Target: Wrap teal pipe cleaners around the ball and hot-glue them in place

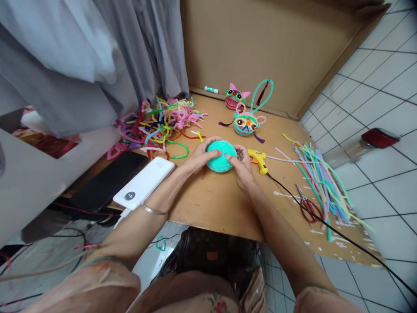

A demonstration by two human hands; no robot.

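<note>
A round turquoise disc (pixel 219 161), which looks coiled from pipe cleaner, is held between both hands above the table's front part. My left hand (pixel 202 155) grips its left edge, thumb on the top face and fingers behind. On the opposite edge, my right hand (pixel 243 167) holds it the same way, its thumb near the centre. The undersides of the disc and most fingertips are hidden. Just right of my right hand lies a yellow hot glue gun (pixel 259 161) with a glue stick in its back. A red bit of cord hangs below the disc.
Behind stand two pipe-cleaner animal heads, one turquoise-rimmed (pixel 246 125), one red (pixel 233 100), near a glue stick tube (pixel 211 89). Tangled pipe cleaners (pixel 163 121), a black phone (pixel 109 182) and a white power bank (pixel 145 181) lie left; red-handled scissors (pixel 310 209) and straight pipe cleaners (pixel 322 182) right.
</note>
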